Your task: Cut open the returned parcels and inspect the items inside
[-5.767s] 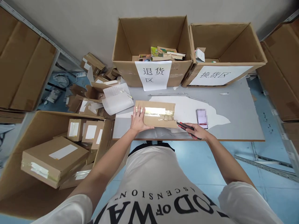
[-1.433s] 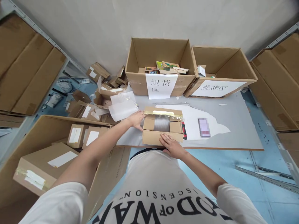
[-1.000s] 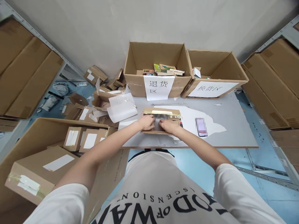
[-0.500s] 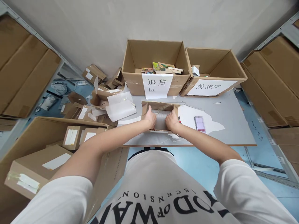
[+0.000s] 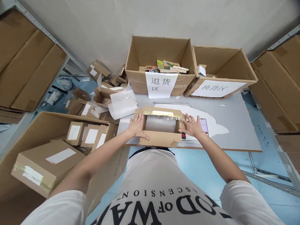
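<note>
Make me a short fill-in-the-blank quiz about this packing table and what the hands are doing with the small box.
1. The left hand and right hand press on opposite ends of the small ____ box.
2. Inside it lies a grey ____-wrapped item.
3. Both hands are ____, fingers spread.
4. The phone lies on the ____.

Missing words: cardboard; plastic; open; table
</note>
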`<action>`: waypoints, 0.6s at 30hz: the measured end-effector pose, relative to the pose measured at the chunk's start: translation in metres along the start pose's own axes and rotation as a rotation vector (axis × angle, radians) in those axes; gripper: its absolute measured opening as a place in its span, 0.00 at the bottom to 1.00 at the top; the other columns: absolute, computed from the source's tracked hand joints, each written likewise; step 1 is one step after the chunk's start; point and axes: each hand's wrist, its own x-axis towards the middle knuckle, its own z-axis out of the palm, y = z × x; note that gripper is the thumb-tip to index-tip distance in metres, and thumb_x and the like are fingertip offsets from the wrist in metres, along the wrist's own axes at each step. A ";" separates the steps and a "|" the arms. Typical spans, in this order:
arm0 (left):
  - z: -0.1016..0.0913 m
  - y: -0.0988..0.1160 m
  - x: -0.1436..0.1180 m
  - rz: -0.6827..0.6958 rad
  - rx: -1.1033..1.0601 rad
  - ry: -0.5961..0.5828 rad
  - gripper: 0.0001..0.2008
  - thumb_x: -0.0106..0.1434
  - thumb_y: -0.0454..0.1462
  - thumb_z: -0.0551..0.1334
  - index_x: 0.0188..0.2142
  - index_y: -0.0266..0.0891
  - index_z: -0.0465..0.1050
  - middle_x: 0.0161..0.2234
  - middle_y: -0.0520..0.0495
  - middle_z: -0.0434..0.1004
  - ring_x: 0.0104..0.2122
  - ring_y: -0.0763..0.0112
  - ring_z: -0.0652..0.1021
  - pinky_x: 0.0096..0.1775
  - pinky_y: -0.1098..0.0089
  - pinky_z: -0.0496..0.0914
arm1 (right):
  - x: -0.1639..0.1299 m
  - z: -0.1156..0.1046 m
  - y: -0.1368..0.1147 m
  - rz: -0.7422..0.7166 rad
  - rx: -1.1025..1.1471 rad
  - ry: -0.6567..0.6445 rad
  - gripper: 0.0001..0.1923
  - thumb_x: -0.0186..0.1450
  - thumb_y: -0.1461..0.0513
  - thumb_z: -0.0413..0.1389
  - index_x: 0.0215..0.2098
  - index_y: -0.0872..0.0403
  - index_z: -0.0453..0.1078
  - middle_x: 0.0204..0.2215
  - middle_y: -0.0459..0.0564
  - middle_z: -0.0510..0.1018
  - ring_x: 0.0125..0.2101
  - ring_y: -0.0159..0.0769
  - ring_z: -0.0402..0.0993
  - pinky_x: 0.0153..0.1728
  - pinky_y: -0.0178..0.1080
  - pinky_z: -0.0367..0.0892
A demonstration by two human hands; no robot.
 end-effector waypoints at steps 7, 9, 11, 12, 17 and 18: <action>0.040 0.005 0.006 0.007 -0.229 0.225 0.79 0.29 0.66 0.66 0.65 0.21 0.27 0.66 0.19 0.35 0.66 0.41 0.45 0.62 0.51 0.49 | 0.009 0.051 -0.006 -0.024 0.407 -0.174 0.36 0.68 0.52 0.36 0.68 0.65 0.38 0.65 0.67 0.52 0.64 0.48 0.50 0.61 0.58 0.47; 0.043 0.005 0.007 0.013 -0.267 0.262 0.78 0.29 0.65 0.67 0.65 0.24 0.26 0.66 0.20 0.35 0.66 0.42 0.45 0.62 0.52 0.49 | 0.013 0.055 -0.005 -0.016 0.415 -0.147 0.36 0.68 0.52 0.37 0.68 0.63 0.38 0.65 0.67 0.52 0.64 0.49 0.50 0.60 0.58 0.49; 0.045 0.006 0.005 0.007 -0.291 0.281 0.78 0.30 0.65 0.67 0.65 0.24 0.26 0.66 0.20 0.35 0.66 0.42 0.44 0.62 0.51 0.50 | 0.013 0.052 -0.003 -0.009 0.387 -0.102 0.36 0.67 0.52 0.39 0.68 0.60 0.38 0.65 0.65 0.52 0.64 0.51 0.49 0.58 0.61 0.51; 0.045 0.006 0.004 0.000 -0.297 0.283 0.78 0.30 0.64 0.67 0.65 0.24 0.26 0.66 0.20 0.35 0.66 0.41 0.44 0.62 0.51 0.50 | 0.011 0.048 -0.002 0.010 0.361 -0.067 0.37 0.67 0.51 0.41 0.68 0.60 0.39 0.65 0.65 0.52 0.64 0.52 0.49 0.57 0.62 0.51; 0.044 0.007 0.002 -0.026 -0.301 0.265 0.78 0.30 0.65 0.67 0.65 0.25 0.26 0.66 0.21 0.35 0.66 0.41 0.44 0.61 0.51 0.51 | -0.017 0.016 -0.014 0.037 0.182 0.155 0.31 0.67 0.53 0.42 0.64 0.60 0.53 0.63 0.65 0.57 0.63 0.58 0.49 0.57 0.66 0.47; 0.045 0.007 0.002 -0.030 -0.303 0.264 0.77 0.30 0.64 0.67 0.65 0.25 0.26 0.66 0.21 0.35 0.66 0.42 0.44 0.62 0.51 0.51 | -0.022 0.010 -0.021 -0.022 0.167 0.156 0.28 0.67 0.54 0.43 0.62 0.59 0.58 0.60 0.65 0.62 0.61 0.57 0.54 0.57 0.64 0.50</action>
